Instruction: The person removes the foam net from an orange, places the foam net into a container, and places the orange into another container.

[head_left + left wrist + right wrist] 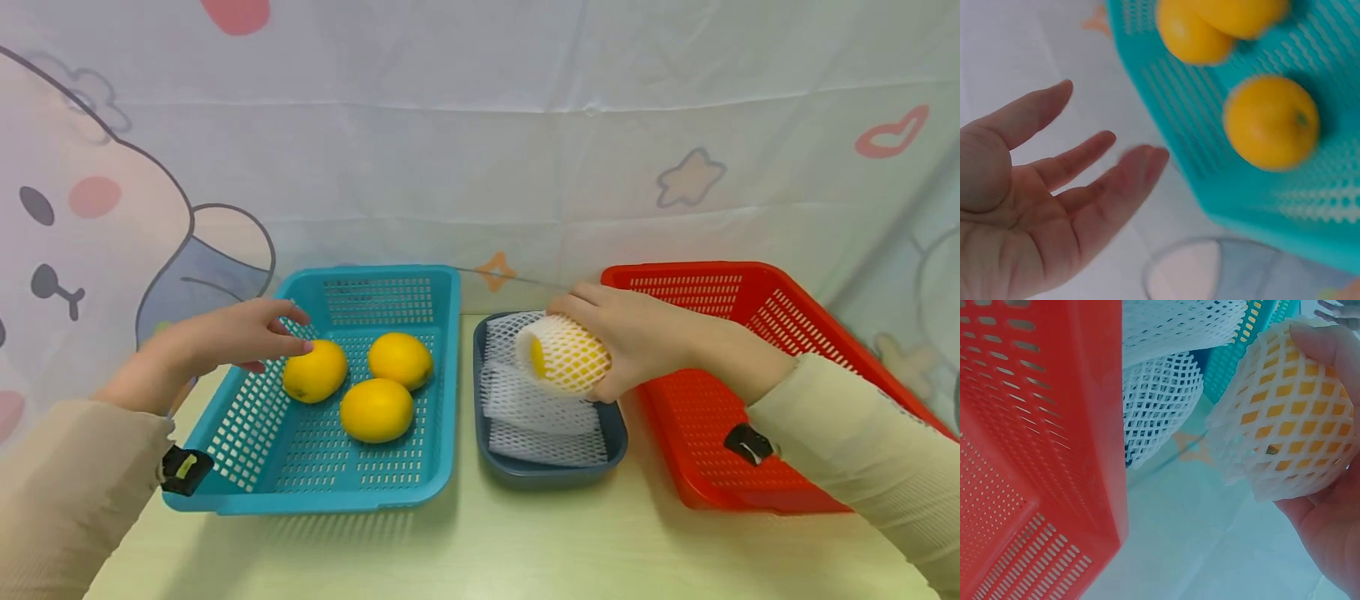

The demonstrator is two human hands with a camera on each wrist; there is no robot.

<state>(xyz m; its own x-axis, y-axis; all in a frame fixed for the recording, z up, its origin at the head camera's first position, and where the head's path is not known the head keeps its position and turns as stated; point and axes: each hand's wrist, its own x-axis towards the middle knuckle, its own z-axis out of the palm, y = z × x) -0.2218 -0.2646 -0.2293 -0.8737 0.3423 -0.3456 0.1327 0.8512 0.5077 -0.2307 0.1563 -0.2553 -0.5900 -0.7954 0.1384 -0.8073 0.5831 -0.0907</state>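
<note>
My right hand (633,333) grips a yellow-orange fruit in a white foam net (572,357) above the dark grey-blue bin (551,475). In the right wrist view, the thumb and fingers wrap round the netted fruit (1300,406). Flattened foam nets (540,412) lie in that bin. My left hand (236,336) hovers over the left side of the turquoise basket (446,417), fingers loosely spread and nothing held. Its fingertips are close to one bare fruit (315,372); the left wrist view shows a gap between them. Two more fruits (377,410) lie beside it.
A red basket (697,417) stands right of the bin, partly under my right forearm. All three containers sit on a pale table (480,542). A patterned cloth (465,167) hangs just behind them. Dark straps (186,469) are on both wrists.
</note>
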